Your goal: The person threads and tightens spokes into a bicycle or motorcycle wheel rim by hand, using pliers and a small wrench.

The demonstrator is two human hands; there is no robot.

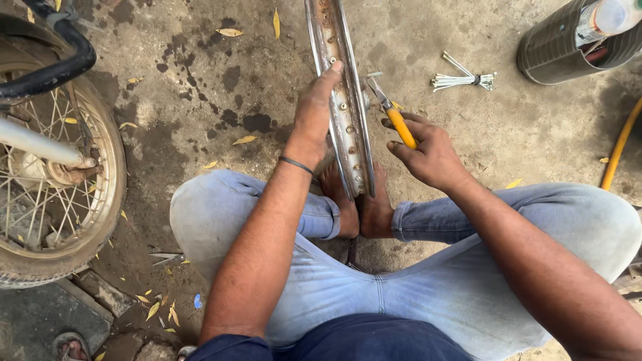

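Observation:
A rusty metal wheel rim (348,93) stands on edge in front of me, its lower part clamped between my bare feet (361,207). My left hand (314,113) presses flat against the rim's left side, fingers stretched along it. My right hand (428,150) is closed around the yellow handle of a pair of pliers (391,110), whose metal jaws point at the rim's right edge near a row of spoke holes. I sit cross-legged in pale jeans.
A spoked motorcycle wheel with tyre (53,194) stands at the left. A bundle of loose spokes (461,80) lies on the stained concrete at upper right, beside a dark ribbed cylinder (568,47). A yellow hose (618,147) runs along the right edge.

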